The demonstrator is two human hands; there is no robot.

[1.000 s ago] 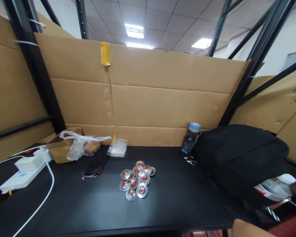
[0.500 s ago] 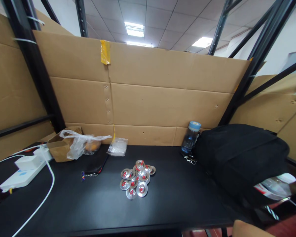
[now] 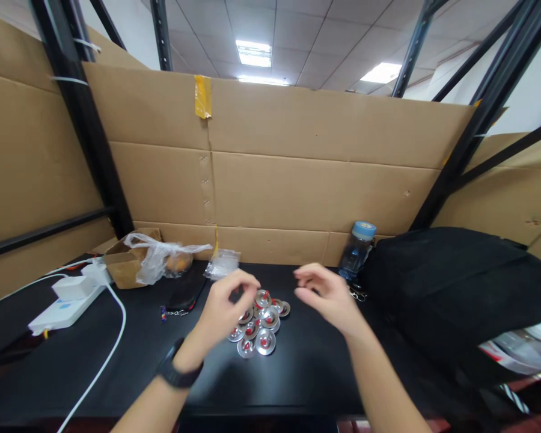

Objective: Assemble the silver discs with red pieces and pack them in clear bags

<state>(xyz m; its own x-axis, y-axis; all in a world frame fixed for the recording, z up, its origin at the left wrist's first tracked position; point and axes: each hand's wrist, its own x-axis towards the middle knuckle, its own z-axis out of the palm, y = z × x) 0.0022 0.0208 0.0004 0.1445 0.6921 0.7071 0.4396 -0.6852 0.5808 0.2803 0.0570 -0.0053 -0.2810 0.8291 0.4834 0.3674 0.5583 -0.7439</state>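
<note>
Discs point(image 3: 269, 320) piled on the table point(image 3: 311, 379), nearer the left hand point(image 3: 219, 305) than the right hand point(image 3: 332, 299).
From the left hand's grip the pile lies toward five o'clock, its ten-o'clock edge partly hidden by that hand; from the right's, between seven and eight, apart in view. The discs are round, without a long axis. Left thumb and fingers curl together; I cannot tell whether the tips meet or pinch anything. The right's stand slightly spread, nothing visible between.

Silver discs point(image 3: 267, 321) w/ red ctrs overlap on blk table point(image 3: 311, 376).
</note>
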